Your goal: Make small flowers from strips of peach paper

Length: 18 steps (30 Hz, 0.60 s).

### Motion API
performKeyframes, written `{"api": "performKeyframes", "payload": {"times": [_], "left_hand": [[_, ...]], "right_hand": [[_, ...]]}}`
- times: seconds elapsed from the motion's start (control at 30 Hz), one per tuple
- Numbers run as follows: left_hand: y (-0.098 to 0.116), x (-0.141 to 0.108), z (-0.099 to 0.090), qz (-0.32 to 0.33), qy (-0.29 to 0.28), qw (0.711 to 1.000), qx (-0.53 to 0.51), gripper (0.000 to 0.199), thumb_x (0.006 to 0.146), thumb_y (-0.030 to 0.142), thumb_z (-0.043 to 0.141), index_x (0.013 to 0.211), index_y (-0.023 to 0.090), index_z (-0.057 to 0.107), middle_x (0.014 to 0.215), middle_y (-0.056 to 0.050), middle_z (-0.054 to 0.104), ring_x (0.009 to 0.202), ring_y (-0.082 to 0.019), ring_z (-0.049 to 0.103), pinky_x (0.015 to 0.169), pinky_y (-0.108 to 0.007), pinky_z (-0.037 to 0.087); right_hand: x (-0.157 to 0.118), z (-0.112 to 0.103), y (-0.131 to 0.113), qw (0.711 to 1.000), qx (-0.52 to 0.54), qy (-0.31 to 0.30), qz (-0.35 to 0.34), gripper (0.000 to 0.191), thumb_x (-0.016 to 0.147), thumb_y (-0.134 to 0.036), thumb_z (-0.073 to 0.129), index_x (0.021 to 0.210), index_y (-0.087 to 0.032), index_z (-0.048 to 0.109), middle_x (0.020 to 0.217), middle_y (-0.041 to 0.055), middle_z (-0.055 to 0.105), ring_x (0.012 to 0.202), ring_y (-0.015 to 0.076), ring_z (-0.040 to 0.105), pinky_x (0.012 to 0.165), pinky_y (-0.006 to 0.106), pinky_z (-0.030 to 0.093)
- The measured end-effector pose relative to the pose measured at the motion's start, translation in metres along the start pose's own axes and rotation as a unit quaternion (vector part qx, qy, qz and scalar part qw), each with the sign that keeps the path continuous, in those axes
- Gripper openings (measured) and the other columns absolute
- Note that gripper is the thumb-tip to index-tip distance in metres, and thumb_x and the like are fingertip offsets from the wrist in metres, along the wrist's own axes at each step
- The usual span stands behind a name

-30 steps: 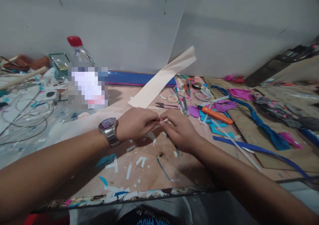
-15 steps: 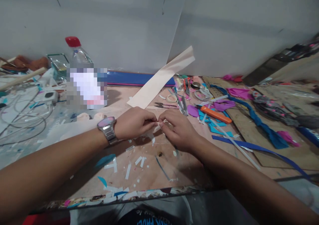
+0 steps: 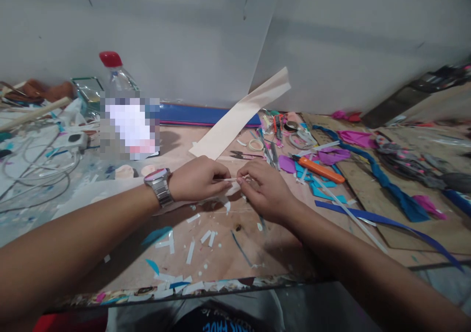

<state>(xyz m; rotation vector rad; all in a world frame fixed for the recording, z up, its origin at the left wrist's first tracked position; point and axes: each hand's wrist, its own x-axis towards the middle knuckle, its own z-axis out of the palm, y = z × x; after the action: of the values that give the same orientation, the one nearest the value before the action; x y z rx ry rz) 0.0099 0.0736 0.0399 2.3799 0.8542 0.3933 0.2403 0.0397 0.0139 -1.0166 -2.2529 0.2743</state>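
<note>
Over the middle of the worktable, my left hand (image 3: pixel 200 179) and my right hand (image 3: pixel 265 189) meet fingertip to fingertip. Both pinch a small whitish strip (image 3: pixel 232 186), thin and pale; its exact material is hard to make out, and the fingers hide part of it. A wristwatch (image 3: pixel 158 182) with a metal band is on my left wrist. Just beyond the hands lies a long cream strip (image 3: pixel 235 121), its far end raised near the wall. Small snips (image 3: pixel 246 155) and a roll of tape (image 3: pixel 256 145) sit past my right hand.
An orange utility knife (image 3: pixel 320 169) lies on blue scraps at right, near a blue ribbon strip (image 3: pixel 368 214). A bottle with a red cap (image 3: pixel 111 59) stands at back left. White cables (image 3: pixel 40 160) coil at left. Paper bits litter the wooden tabletop (image 3: pixel 235 253).
My fingertips have drawn slightly apart, so more of the pale strip shows between them. The view has shifted a little; the other things lie as before.
</note>
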Motion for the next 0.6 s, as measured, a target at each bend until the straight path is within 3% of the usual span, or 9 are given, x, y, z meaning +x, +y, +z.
{"api": "performKeyframes", "payload": {"times": [0.6], "left_hand": [[-0.0051, 0.0010, -0.0045, -0.043, -0.078, 0.995, -0.049, 0.037, 0.096, 0.044, 0.059, 0.078, 0.015, 0.072, 0.062, 0.001, 0.060, 0.056, -0.012, 0.046, 0.055, -0.026, 0.027]], "right_hand": [[0.0002, -0.0024, -0.0033, 0.999, 0.022, -0.027, -0.008, 0.008, 0.098, -0.022, 0.064, 0.092, -0.019, 0.069, 0.089, 0.0073, 0.073, 0.085, 0.0232, 0.064, 0.080, 0.039, 0.047]]}}
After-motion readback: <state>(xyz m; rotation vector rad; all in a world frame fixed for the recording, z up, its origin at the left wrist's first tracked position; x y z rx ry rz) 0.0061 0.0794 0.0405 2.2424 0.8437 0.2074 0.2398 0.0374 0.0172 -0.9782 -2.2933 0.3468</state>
